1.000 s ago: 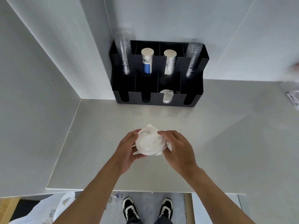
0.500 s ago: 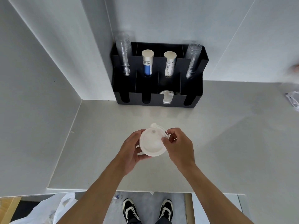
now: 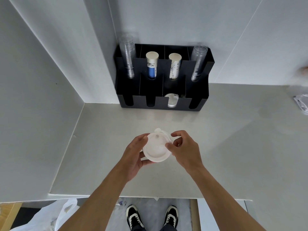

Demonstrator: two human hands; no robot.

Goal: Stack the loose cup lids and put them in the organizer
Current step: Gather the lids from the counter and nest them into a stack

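Obscured: item at the right frame edge [image 3: 300,104], cut off and blurred, unidentifiable. Number of lids in the held stack cannot be told; a second rim and tab show behind the top lid.

Left hand [image 3: 135,155]: curled partway, fingers and thumb gripping the left rim of the white lid stack [image 3: 156,148].

Right hand [image 3: 185,150]: loosely curled, thumb tip on the stack's right side.

Stack: between both hands, above the grey bench [image 3: 225,139], well in front of the black organizer [image 3: 162,80].

Organizer: one clear lid [image 3: 171,100] in its third front slot from the left.
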